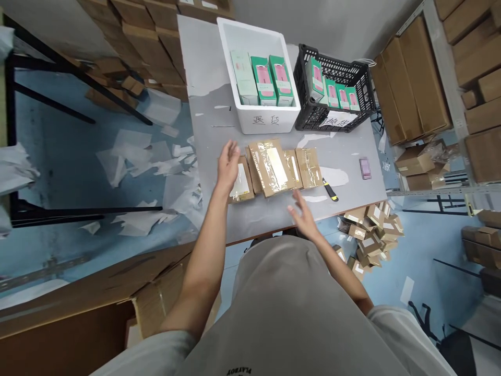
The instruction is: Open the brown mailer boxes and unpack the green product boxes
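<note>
Several taped cardboard boxes lie close together on the table in front of me. The frontmost cardboard box (270, 167) carries a white label and leans over its neighbours. My left hand (228, 164) is beside the leftmost box (243, 183), fingers stretched out and holding nothing. Near the lower edge of the group, my right hand (303, 215) has its fingers apart and is likewise without anything in it. Just right of the rightmost box (309, 167) lies a black and yellow utility knife (330, 190).
Behind the boxes stand a white foam bin (266, 121) and a black plastic crate (301, 117), both holding green and pink boxes. A small purple item (365, 168) lies at the table's right. Small cartons (371, 237) are piled on the floor; paper scraps (136, 162) litter the left.
</note>
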Demonstrator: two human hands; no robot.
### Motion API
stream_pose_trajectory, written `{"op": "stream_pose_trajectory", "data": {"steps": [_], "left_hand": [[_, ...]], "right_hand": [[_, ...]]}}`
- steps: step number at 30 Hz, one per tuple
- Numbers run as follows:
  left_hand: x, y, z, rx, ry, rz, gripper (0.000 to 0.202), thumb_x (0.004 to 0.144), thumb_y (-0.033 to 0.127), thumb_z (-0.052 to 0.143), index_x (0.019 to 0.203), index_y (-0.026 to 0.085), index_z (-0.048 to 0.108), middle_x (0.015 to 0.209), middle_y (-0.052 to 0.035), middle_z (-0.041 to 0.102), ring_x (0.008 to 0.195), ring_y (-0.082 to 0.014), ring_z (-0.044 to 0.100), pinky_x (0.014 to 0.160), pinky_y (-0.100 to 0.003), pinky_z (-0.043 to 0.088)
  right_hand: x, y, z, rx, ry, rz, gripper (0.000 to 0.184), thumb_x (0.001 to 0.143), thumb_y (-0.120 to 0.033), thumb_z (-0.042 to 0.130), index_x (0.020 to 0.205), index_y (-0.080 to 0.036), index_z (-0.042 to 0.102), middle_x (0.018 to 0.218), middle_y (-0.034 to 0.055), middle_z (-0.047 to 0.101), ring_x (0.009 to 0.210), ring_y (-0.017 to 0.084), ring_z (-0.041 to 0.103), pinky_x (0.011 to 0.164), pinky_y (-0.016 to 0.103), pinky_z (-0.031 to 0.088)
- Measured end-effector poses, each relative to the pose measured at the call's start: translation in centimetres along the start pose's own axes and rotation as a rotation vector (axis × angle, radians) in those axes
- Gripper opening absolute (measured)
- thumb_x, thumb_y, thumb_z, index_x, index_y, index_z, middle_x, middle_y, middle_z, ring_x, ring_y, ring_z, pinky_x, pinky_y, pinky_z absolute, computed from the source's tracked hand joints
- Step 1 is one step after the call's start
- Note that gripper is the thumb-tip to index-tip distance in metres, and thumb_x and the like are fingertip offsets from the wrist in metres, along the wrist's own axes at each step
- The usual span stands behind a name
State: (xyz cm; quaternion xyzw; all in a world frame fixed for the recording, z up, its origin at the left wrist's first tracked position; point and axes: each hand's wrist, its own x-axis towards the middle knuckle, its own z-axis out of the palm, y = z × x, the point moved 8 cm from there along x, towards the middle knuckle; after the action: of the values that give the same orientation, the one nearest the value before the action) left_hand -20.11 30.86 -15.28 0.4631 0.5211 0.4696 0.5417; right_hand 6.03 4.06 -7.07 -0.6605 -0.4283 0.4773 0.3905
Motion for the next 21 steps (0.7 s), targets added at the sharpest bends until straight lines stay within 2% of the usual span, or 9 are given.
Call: {"op": "stream_pose_trajectory", "data": {"steps": [2,4,6,7,10,12,14,17,21], "left_hand": [[-2.6,-2.6,-3.8,0.042,0.129,-0.115,0.094,0.102,0.068,0.092,0.177,0.022,0.060,0.190,-0.0209,0.052,0.183,-0.0365,0.043,0.152,-0.048,0.032],[-6.3,-5.5,-6.6,0.087,0.207,-0.285,0.103,0.097,0.059,0.099,0.182,0.024,0.054,0.194,-0.0226,0.047,0.185,-0.0375,0.040,0.152,-0.050,0.032],[-10.1,-8.3,-7.5,0.095,0.175,-0.483,0.104,0.099,0.053,0.098,0.187,0.027,0.047,0.190,-0.0228,0.052,0.180,-0.0385,0.048,0.147,-0.054,0.043],[-11.8,-9.4,-7.3,0.082,0.126,-0.559,0.103,0.102,0.051,0.095,0.188,0.028,0.044,0.185,-0.0231,0.058,0.174,-0.0396,0.057,0.142,-0.058,0.051],[-14.6,-10.5,-6.7,0.041,0.090,-0.600,0.100,0.104,0.046,0.093,0.188,0.026,0.043,0.175,-0.0239,0.066,0.160,-0.0405,0.070,0.123,-0.057,0.069],[-15.0,-10.4,-6.7,0.062,0.115,-0.565,0.099,0.100,0.043,0.096,0.185,0.023,0.049,0.170,-0.0239,0.070,0.154,-0.0397,0.074,0.120,-0.055,0.071],[-14.7,-10.2,-6.8,0.116,0.129,-0.530,0.101,0.094,0.041,0.101,0.181,0.021,0.055,0.165,-0.0234,0.074,0.151,-0.0389,0.076,0.126,-0.056,0.067],[-13.5,-9.8,-6.8,0.177,0.138,-0.478,0.104,0.087,0.043,0.106,0.177,0.019,0.061,0.155,-0.0214,0.080,0.146,-0.0382,0.077,0.129,-0.057,0.063],[-10.5,-8.5,-6.0,0.176,0.149,-0.429,0.096,0.085,0.046,0.104,0.170,0.018,0.067,0.139,-0.0155,0.086,0.130,-0.0322,0.082,0.123,-0.053,0.067]], "right_hand": [[1.8,0.5,-6.5,-0.062,0.197,0.021,0.127,0.093,-0.100,0.076,0.193,-0.030,0.041,0.197,0.0166,0.044,0.183,0.040,0.044,0.151,0.063,0.035],[4.0,1.9,-12.2,-0.102,0.323,0.125,0.136,0.088,-0.099,0.082,0.195,-0.029,0.035,0.201,0.0201,0.033,0.184,0.042,0.043,0.148,0.065,0.040],[6.4,4.0,-16.0,-0.105,0.380,0.271,0.138,0.088,-0.090,0.087,0.196,-0.026,0.028,0.202,0.0243,0.029,0.181,0.042,0.048,0.144,0.061,0.046],[7.6,5.1,-16.8,-0.087,0.379,0.347,0.137,0.089,-0.083,0.091,0.197,-0.027,0.027,0.201,0.0258,0.030,0.174,0.042,0.058,0.139,0.060,0.054],[10.3,7.7,-15.8,0.020,0.290,0.495,0.121,0.090,-0.062,0.097,0.190,-0.025,0.040,0.190,0.0281,0.049,0.136,0.036,0.086,0.117,0.057,0.072],[11.5,8.4,-14.0,0.079,0.237,0.481,0.103,0.090,-0.051,0.098,0.178,-0.023,0.055,0.177,0.0258,0.064,0.121,0.031,0.088,0.107,0.053,0.076],[12.3,8.5,-12.7,0.107,0.238,0.402,0.088,0.086,-0.046,0.100,0.163,-0.021,0.065,0.165,0.0226,0.074,0.120,0.029,0.087,0.103,0.048,0.077],[13.6,8.4,-12.3,0.120,0.263,0.313,0.079,0.080,-0.044,0.102,0.148,-0.021,0.069,0.153,0.0187,0.079,0.122,0.029,0.085,0.100,0.043,0.077],[17.5,7.8,-12.4,0.101,0.240,0.316,0.072,0.086,-0.044,0.098,0.147,-0.023,0.066,0.153,0.0172,0.080,0.118,0.025,0.085,0.101,0.040,0.077]]}}
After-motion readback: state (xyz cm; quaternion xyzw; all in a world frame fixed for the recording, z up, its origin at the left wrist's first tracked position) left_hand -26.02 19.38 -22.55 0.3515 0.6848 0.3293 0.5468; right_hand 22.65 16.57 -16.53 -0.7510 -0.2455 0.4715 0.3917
